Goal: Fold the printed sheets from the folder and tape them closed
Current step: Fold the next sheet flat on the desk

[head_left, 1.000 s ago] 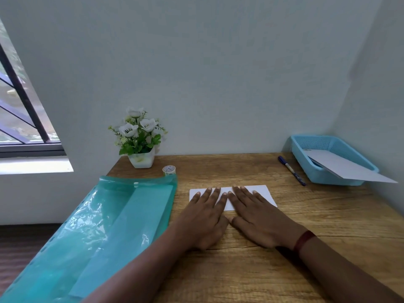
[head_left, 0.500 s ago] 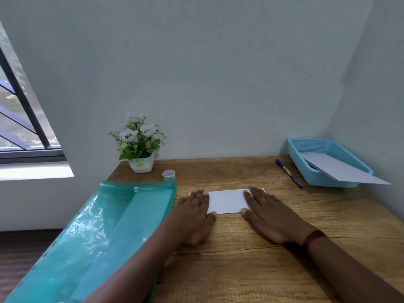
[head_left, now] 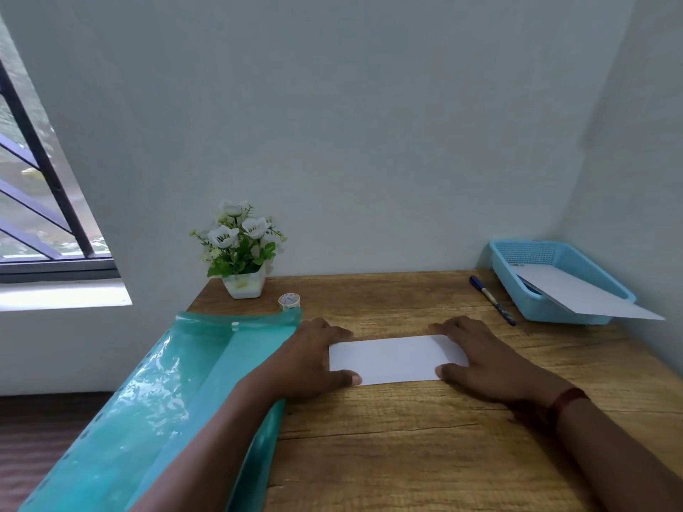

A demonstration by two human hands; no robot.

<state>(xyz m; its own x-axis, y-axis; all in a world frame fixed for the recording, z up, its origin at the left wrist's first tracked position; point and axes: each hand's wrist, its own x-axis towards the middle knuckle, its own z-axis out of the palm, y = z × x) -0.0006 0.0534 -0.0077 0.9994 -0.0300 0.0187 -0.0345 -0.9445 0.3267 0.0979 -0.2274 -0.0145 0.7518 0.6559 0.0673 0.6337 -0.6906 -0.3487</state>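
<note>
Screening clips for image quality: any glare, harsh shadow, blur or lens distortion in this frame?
Head view: soft daylight, seemingly from the window at left; only a faint shadow under the right hand; glare streaks on the teal folder; the wide-angle lens tilts the window bars; the folded sheet has crisp edges; the tape roll label is unreadable.

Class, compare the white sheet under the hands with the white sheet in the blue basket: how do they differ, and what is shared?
The folded sheet lies flat on the desk; the basket sheet rests tilted, jutting out of the blue basket. The left hand and right hand press the folded sheet; no hand touches the basket sheet. Both are white and show no print.
</note>
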